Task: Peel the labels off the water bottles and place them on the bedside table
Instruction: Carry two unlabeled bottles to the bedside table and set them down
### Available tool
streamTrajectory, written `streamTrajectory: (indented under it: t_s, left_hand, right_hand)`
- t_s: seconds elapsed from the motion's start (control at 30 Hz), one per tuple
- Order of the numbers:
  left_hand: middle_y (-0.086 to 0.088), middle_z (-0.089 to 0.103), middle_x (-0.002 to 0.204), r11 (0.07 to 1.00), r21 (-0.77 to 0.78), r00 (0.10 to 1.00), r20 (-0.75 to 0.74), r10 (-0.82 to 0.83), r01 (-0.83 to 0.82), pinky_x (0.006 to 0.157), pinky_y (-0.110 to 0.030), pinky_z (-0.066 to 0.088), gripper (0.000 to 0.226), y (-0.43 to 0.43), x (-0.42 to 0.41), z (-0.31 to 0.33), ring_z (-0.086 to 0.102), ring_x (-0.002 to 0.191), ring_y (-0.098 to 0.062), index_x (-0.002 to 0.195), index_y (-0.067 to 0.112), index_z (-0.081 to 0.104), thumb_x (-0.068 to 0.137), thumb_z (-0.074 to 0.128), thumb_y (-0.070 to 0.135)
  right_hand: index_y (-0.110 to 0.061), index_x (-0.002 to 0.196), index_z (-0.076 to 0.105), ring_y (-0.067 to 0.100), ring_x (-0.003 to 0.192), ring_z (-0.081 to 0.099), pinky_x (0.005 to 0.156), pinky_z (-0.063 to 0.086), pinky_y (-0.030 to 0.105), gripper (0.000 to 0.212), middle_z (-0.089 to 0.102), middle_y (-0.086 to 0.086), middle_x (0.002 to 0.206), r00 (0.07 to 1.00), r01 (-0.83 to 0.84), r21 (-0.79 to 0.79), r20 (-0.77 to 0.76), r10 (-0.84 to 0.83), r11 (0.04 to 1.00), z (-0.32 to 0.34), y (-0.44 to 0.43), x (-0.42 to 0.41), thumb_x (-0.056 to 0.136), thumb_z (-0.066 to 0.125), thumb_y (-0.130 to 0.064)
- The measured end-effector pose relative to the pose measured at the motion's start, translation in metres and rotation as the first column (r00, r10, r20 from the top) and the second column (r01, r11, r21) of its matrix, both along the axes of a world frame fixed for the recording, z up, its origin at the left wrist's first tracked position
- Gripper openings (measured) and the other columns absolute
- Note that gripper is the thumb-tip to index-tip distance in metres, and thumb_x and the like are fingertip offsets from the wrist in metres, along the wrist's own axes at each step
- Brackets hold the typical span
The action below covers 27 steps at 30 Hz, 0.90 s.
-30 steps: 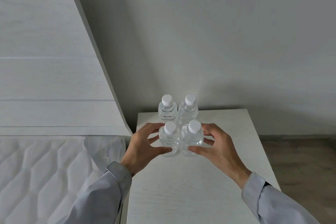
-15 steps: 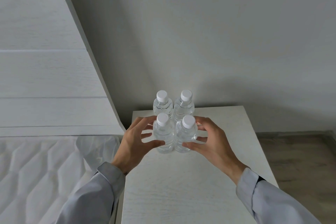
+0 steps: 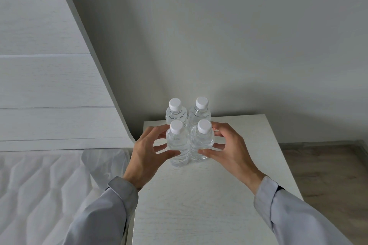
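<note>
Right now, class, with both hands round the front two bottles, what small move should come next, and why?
Probably release and draw back the left hand and right hand. The front left bottle and front right bottle they hold stand upright close in front of the back left bottle and back right bottle on the bedside table, and no labels show.

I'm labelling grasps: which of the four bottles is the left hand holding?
The front-left bottle: the left hand curls round it, thumb in front. The right hand holds the front-right bottle.
</note>
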<state>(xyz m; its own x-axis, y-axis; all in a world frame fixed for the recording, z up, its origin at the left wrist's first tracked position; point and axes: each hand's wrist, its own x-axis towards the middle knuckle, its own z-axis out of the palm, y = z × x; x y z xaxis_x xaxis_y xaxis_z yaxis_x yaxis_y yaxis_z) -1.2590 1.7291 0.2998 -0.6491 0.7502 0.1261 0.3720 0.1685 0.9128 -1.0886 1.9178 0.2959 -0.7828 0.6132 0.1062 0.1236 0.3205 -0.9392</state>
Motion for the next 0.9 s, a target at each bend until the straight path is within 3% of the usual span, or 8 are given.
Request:
streamTrajectory:
  t_s: [0.13,0.27,0.47,0.63,0.77,0.9]
  left_hand:
    - [0.029,0.059,0.119,1.000,-0.014,0.999,-0.036,-0.011,0.011,0.100,-0.029,0.062,0.069,0.0016,-0.0002,-0.0025,0.066,0.118,-0.004,0.137,0.032,0.065,0.072,0.088,0.042]
    - [0.028,0.055,0.125,0.999,-0.035,0.997,-0.075,-0.014,0.011,0.098,-0.020,0.060,0.070,-0.0018,0.0036,-0.0026,0.062,0.122,-0.002,0.137,0.047,0.056,0.074,0.087,0.050]
    - [0.022,0.056,0.130,0.999,-0.032,0.998,-0.064,0.023,-0.025,0.094,-0.024,0.063,0.072,-0.0018,0.0088,-0.0076,0.062,0.122,-0.003,0.136,0.042,0.057,0.077,0.095,0.030]
    - [0.022,0.058,0.129,0.999,-0.029,0.997,-0.066,0.027,-0.029,0.097,-0.022,0.060,0.072,0.0003,0.0058,-0.0083,0.062,0.123,-0.001,0.138,0.039,0.058,0.078,0.095,0.027]
    - [0.024,0.059,0.130,1.000,-0.024,0.998,-0.058,0.010,-0.011,0.097,-0.015,0.057,0.073,0.0005,0.0045,-0.0060,0.061,0.125,0.000,0.139,0.049,0.055,0.078,0.092,0.034]
    - [0.016,0.061,0.136,1.000,-0.031,0.999,-0.032,0.001,-0.002,0.102,-0.029,0.061,0.073,0.0016,0.0034,-0.0064,0.063,0.128,-0.007,0.141,0.039,0.056,0.078,0.093,0.029]
  right_hand:
    - [-0.055,0.122,0.057,-0.002,0.120,0.062,0.092,0.062,0.026,0.074,0.060,-0.026,0.128,1.000,-0.007,0.010,0.008,0.007,1.000,-0.0027,0.0022,0.0024,0.069,0.099,-0.027]
    - [-0.058,0.117,0.053,-0.004,0.117,0.061,0.087,0.063,0.023,0.072,0.054,-0.028,0.123,1.000,-0.003,0.055,0.021,0.002,0.998,-0.0024,0.0029,0.0015,0.068,0.098,-0.033]
    - [-0.057,0.116,0.054,-0.001,0.114,0.062,0.083,0.064,0.023,0.072,0.052,-0.026,0.115,1.000,-0.011,0.088,-0.001,0.011,0.996,-0.0046,0.0028,0.0010,0.068,0.099,-0.028]
    - [-0.057,0.117,0.056,0.001,0.113,0.064,0.084,0.064,0.021,0.072,0.053,-0.026,0.113,0.999,-0.016,0.084,-0.031,0.019,0.996,-0.0047,0.0036,0.0001,0.069,0.099,-0.026]
    - [-0.058,0.116,0.057,0.003,0.114,0.064,0.086,0.063,0.020,0.070,0.053,-0.025,0.113,0.999,-0.020,0.066,-0.049,0.023,0.998,-0.0067,0.0039,0.0014,0.070,0.098,-0.026]
    - [-0.059,0.118,0.056,0.001,0.114,0.064,0.085,0.062,0.017,0.070,0.053,-0.026,0.113,0.999,-0.020,0.065,-0.048,0.023,0.998,-0.0065,0.0043,0.0010,0.069,0.098,-0.030]
